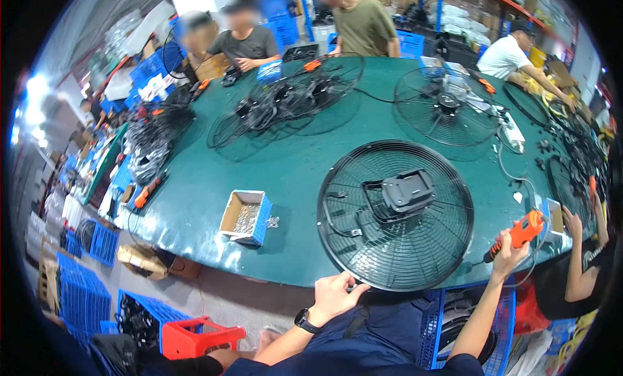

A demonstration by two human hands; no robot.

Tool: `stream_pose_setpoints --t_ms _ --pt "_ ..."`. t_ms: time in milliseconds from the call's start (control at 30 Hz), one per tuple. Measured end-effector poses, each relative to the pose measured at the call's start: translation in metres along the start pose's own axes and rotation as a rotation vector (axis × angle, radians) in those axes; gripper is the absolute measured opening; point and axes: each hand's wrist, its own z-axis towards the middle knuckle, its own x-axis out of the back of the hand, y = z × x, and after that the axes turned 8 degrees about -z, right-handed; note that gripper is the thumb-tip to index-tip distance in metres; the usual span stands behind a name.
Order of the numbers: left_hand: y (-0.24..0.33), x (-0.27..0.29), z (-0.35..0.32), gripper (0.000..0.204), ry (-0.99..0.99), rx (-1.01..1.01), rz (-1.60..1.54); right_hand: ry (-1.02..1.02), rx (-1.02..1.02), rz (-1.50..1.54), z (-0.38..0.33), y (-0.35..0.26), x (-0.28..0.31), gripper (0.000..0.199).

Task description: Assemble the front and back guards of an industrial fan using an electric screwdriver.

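Right in front of me a round black fan guard [415, 256] lies on the green table, its near rim at the table edge. A black motor housing [407, 192] sits on the middle of its wires. My left hand [334, 299], with a dark watch at the wrist, is closed on the guard's near rim, fingers curled and thumb along the edge. To the right of the guard, my right hand [509, 253] grips an orange and black electric screwdriver [524, 228]. Its bit points down and left, apart from the guard.
A small box of screws [248, 218] stands left of the guard on the green table [292, 175]. Farther back lie more fan guards [448, 126] and a white power strip [511, 131]. Several co-workers sit or stand around. A red stool [198, 337] and blue crates [81, 295] are below.
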Motion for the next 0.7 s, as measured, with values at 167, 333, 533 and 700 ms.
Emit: stream_pose_setpoints --t_ms 167,333,533,700 --pt "-0.006 -0.003 0.0 0.038 -0.001 -0.032 -0.005 0.041 0.054 0.069 -0.004 -0.001 0.004 0.035" --pt "-0.007 -0.004 0.001 0.038 0.009 -0.038 -0.049 0.064 0.053 0.025 -0.003 -0.009 0.003 0.036" --pt "-0.006 -0.004 0.002 0.036 -0.023 -0.018 -0.002 0.069 0.004 0.049 -0.001 -0.013 0.001 0.035" --pt "0.0 -0.006 0.001 0.035 0.029 -0.038 -0.023 0.065 0.062 0.062 -0.007 -0.012 0.003 0.035"
